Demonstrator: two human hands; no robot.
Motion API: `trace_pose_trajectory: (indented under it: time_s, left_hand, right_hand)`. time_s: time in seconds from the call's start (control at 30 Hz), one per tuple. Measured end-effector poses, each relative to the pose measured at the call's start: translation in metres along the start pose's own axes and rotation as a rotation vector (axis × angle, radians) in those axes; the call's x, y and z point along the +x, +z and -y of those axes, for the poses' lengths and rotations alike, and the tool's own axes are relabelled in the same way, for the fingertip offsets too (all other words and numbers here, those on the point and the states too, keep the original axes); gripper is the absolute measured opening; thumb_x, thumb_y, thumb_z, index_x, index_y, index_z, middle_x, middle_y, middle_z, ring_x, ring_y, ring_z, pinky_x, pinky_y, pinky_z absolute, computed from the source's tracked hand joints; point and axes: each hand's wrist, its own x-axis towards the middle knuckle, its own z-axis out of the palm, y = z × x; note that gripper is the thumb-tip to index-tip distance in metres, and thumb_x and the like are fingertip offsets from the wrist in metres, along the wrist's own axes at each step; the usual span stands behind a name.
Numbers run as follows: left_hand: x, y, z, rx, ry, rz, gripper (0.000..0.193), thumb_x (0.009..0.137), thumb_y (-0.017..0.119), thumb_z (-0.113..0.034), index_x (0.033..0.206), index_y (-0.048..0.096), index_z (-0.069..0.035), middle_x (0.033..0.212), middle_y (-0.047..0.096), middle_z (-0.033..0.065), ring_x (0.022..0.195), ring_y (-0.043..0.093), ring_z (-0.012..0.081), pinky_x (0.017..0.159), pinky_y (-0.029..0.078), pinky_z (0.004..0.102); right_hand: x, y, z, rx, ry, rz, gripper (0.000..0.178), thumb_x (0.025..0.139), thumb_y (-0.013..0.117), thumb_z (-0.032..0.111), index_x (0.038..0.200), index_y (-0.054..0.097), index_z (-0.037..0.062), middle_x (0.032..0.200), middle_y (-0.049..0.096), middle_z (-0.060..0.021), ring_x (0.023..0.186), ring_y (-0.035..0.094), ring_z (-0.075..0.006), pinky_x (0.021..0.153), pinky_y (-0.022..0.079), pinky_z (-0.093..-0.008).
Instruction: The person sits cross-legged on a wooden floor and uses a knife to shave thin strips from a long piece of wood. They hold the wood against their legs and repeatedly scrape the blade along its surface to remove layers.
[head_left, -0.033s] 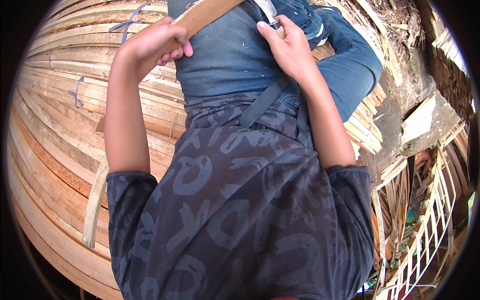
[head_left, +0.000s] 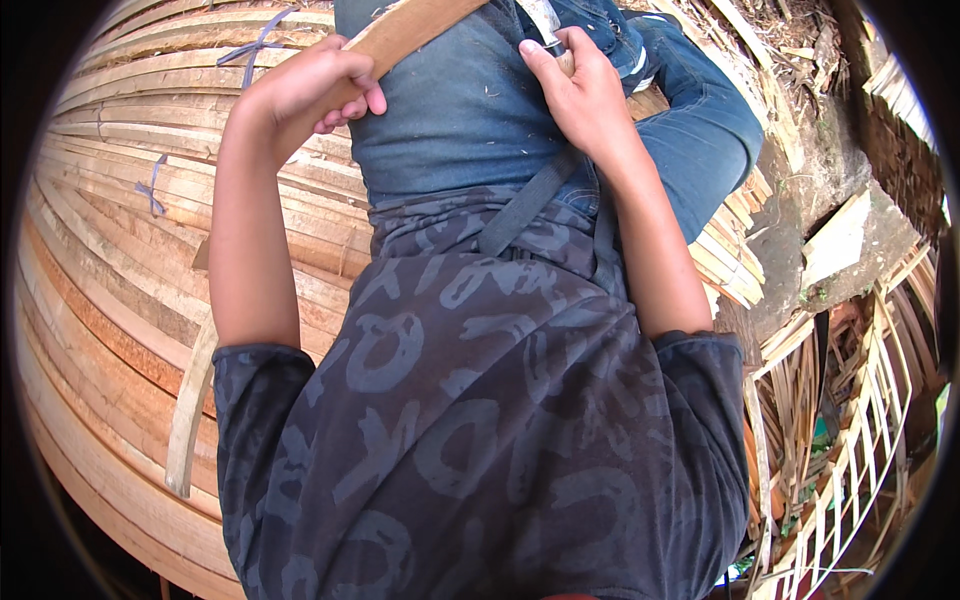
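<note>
Left hand (head_left: 315, 85) clamped round wooden strip (head_left: 415, 28), slanting above blue-jeaned lap (head_left: 460, 110). Right hand (head_left: 580, 90) closed on knife handle (head_left: 548, 25), right of strip. Stacked bamboo slats (head_left: 120, 270) left of lap. No visible shift from earlier frame.

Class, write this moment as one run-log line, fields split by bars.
left hand: grips wooden strip | right hand: grips knife handle | lap: blue jeans | around: stacked wooden slats
</note>
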Motion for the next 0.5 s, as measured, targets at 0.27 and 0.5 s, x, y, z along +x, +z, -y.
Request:
trace_pose_trajectory:
  time_s: [0.27, 0.5]
  left_hand:
    - [0.005, 0.019, 0.014, -0.058, 0.184, 0.060, 0.040, 0.088, 0.059, -0.037, 0.077, 0.063, 0.001, 0.050, 0.049, 0.0018, 0.036, 0.042, 0.0081, 0.036, 0.035, 0.0241]
    - [0.002, 0.025, 0.011, -0.039, 0.202, 0.041, 0.049, 0.090, 0.065, -0.046, 0.076, 0.066, 0.000, 0.053, 0.053, 0.0017, 0.040, 0.047, 0.0085, 0.039, 0.038, 0.0242]
  right_hand:
    - [-0.002, -0.020, 0.001, -0.205, -0.249, -0.237, 0.036, 0.089, 0.073, 0.029, 0.103, 0.063, -0.0017, 0.081, 0.067, -0.0172, 0.073, 0.068, -0.0282, 0.070, 0.053, -0.0371]
    - [0.003, -0.015, 0.029, -0.186, -0.444, -0.172, 0.019, 0.094, 0.062, 0.014, 0.105, 0.062, -0.0023, 0.083, 0.069, -0.0194, 0.076, 0.068, -0.0363, 0.067, 0.054, -0.0412]
